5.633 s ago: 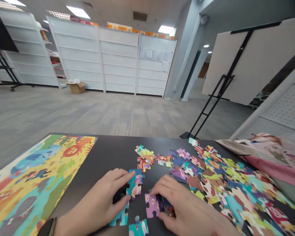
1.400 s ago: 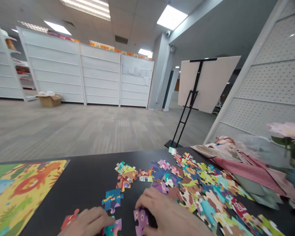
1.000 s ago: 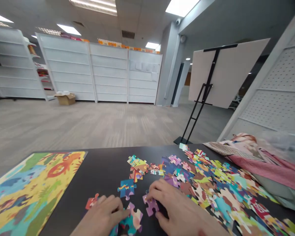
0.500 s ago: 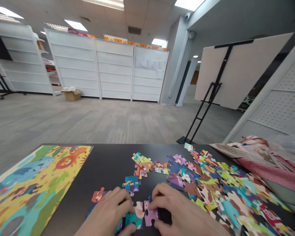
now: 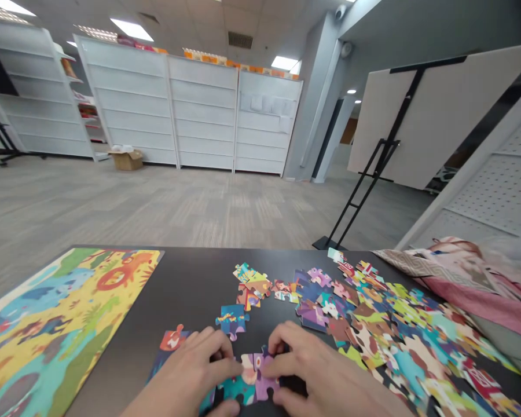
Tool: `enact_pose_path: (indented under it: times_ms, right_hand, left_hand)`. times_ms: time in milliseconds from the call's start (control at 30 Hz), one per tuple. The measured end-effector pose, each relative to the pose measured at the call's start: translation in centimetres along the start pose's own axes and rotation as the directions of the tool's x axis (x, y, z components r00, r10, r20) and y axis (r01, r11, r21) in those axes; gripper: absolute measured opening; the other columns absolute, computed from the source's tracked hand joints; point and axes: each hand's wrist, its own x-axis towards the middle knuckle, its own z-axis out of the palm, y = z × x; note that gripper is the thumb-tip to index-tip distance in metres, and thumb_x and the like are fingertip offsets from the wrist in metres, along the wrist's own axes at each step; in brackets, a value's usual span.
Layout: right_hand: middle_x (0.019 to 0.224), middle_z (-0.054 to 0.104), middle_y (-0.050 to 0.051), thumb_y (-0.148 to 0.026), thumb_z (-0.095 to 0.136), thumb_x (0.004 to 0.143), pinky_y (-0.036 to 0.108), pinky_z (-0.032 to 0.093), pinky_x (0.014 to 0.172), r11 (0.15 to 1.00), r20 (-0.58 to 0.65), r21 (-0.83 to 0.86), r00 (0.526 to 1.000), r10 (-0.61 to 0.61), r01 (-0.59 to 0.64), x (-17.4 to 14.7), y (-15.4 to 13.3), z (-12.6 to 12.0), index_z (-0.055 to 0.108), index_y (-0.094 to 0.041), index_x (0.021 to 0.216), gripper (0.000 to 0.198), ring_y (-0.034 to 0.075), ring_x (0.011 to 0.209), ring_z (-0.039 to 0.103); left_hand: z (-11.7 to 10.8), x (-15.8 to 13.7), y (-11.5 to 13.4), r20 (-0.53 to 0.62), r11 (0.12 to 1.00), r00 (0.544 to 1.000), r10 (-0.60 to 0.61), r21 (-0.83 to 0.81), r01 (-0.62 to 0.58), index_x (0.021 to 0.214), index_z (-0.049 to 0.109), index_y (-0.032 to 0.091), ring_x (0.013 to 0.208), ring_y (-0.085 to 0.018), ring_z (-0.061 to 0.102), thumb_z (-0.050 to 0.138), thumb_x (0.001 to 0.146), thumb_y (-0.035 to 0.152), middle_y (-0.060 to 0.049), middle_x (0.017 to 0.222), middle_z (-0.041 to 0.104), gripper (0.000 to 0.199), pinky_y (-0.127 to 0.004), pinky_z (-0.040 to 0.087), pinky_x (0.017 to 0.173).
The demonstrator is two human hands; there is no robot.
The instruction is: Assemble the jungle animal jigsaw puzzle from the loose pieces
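Note:
My right hand (image 5: pixel 301 368) has its fingers closed on a purple puzzle piece (image 5: pixel 265 382) with an eye printed on it. Directly left of that piece, touching it, lies a teal and pink puzzle piece (image 5: pixel 242 385). My left hand (image 5: pixel 204 370) curls over the teal piece's left side, thumb and fingers on its edge. Beneath the left wrist, a dark blue and red puzzle section (image 5: pixel 170 341) is partly covered. Just beyond the hands lies a blue puzzle piece (image 5: pixel 233 320), apart from the others.
A heap of loose puzzle pieces (image 5: pixel 386 336) spreads over the right of the black table (image 5: pixel 191 284). A small joined cluster (image 5: pixel 252 285) lies ahead. At left is a colourful picture sheet (image 5: pixel 91 313). A pink cloth bag (image 5: pixel 481 289) borders the heap.
The purple piece has moved left against the teal and pink piece, closing the narrow gap between them. My left hand stays over the teal piece. The camera view has tilted slightly.

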Motion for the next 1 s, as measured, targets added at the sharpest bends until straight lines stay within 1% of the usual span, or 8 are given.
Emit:
enact_pose_path:
  times_ms: [133, 233, 333, 467, 633, 767, 933, 1000]
  right_hand:
    - [0.121, 0.061, 0.003, -0.018, 0.068, 0.087, 0.036, 0.051, 0.095, 0.999, 0.002, -0.038, 1.0, 0.01, -0.01, -0.2, 0.1, 0.1, 0.078, -0.031, 0.11, 0.028, 0.022, 0.112, 0.062]
    - [0.122, 0.06, 0.003, -0.018, 0.067, 0.088, 0.036, 0.052, 0.093, 0.999, 0.001, -0.054, 1.0, 0.008, -0.008, -0.3, 0.2, 0.3, 0.078, -0.032, 0.109, 0.028, 0.022, 0.111, 0.063]
    - [0.122, 0.06, 0.002, -0.019, 0.066, 0.089, 0.036, 0.052, 0.091, 0.998, 0.01, -0.061, 1.0, -0.002, 0.002, -0.4, 0.2, 0.4, 0.078, -0.033, 0.108, 0.027, 0.022, 0.11, 0.063]
    - [0.122, 0.061, 0.002, -0.02, 0.066, 0.089, 0.035, 0.052, 0.089, 0.998, 0.004, -0.068, 1.0, -0.001, 0.001, -0.2, 0.1, 0.3, 0.078, -0.032, 0.104, 0.023, 0.022, 0.111, 0.064]
    - [0.12, 0.061, 0.002, -0.018, 0.066, 0.087, 0.033, 0.052, 0.09, 0.998, -0.03, -0.065, 0.999, -0.027, 0.025, -0.3, 0.1, 0.5, 0.079, -0.031, 0.104, 0.025, 0.022, 0.108, 0.064]
    - [0.116, 0.062, 0.002, -0.015, 0.065, 0.085, 0.031, 0.051, 0.086, 0.996, -0.058, -0.071, 0.997, -0.05, 0.046, -0.3, 0.3, 0.9, 0.08, -0.029, 0.099, 0.025, 0.02, 0.104, 0.063]
    - [0.113, 0.062, 0.002, -0.015, 0.065, 0.084, 0.03, 0.05, 0.083, 0.995, -0.066, -0.081, 0.995, -0.071, 0.065, -0.2, 0.6, 1.1, 0.08, -0.03, 0.102, 0.028, 0.02, 0.104, 0.061]
    - [0.113, 0.062, 0.003, -0.016, 0.065, 0.085, 0.03, 0.05, 0.082, 0.995, -0.07, -0.078, 0.995, -0.075, 0.069, -0.2, 0.6, 1.1, 0.08, -0.029, 0.102, 0.026, 0.02, 0.103, 0.061]
  left_hand:
    - [-0.2, -0.1, -0.2, 0.03, 1.0, 0.999, -0.022, -0.021, 0.023, 0.121, 0.065, 0.034, 0.098, -0.023, 0.056, 0.07, 0.079, 0.013, -0.003, 0.112, 0.06, 0.046, -0.029, 0.049, 0.083]
    - [-1.0, 0.0, 0.2, 0.091, 0.999, 0.995, 0.027, -0.02, -0.025, 0.126, 0.064, 0.032, 0.097, -0.024, 0.057, 0.069, 0.08, 0.015, -0.005, 0.113, 0.06, 0.05, -0.03, 0.05, 0.083]
    - [-2.1, 0.1, 0.9, 0.137, 1.0, 0.991, -0.002, 0.008, 0.001, 0.129, 0.063, 0.033, 0.102, -0.025, 0.059, 0.066, 0.084, 0.014, -0.005, 0.116, 0.061, 0.049, -0.031, 0.051, 0.086]
    - [-3.2, 0.5, 1.8, 0.156, 0.999, 0.987, -0.04, 0.03, 0.036, 0.122, 0.067, 0.032, 0.102, -0.024, 0.061, 0.068, 0.085, 0.012, -0.003, 0.114, 0.063, 0.042, -0.03, 0.051, 0.087]
    - [-3.3, 0.8, 1.9, 0.207, 0.999, 0.977, -0.044, 0.033, 0.038, 0.117, 0.068, 0.033, 0.099, -0.023, 0.062, 0.066, 0.087, 0.011, -0.002, 0.112, 0.063, 0.037, -0.031, 0.051, 0.086]
    - [-3.4, 0.7, 2.1, 0.154, 0.999, 0.987, -0.047, 0.027, 0.043, 0.119, 0.067, 0.034, 0.101, -0.023, 0.061, 0.065, 0.085, 0.008, -0.002, 0.114, 0.063, 0.042, -0.03, 0.051, 0.086]
    - [-3.4, 0.7, 2.2, 0.198, 0.998, 0.978, -0.065, 0.01, 0.064, 0.115, 0.067, 0.034, 0.101, -0.024, 0.06, 0.064, 0.085, 0.01, -0.002, 0.115, 0.063, 0.038, -0.032, 0.051, 0.087]
    - [-3.1, 0.7, 1.9, 0.189, 0.997, 0.98, -0.07, 0.025, 0.066, 0.117, 0.066, 0.033, 0.102, -0.024, 0.06, 0.062, 0.086, 0.01, -0.003, 0.116, 0.062, 0.039, -0.032, 0.051, 0.088]
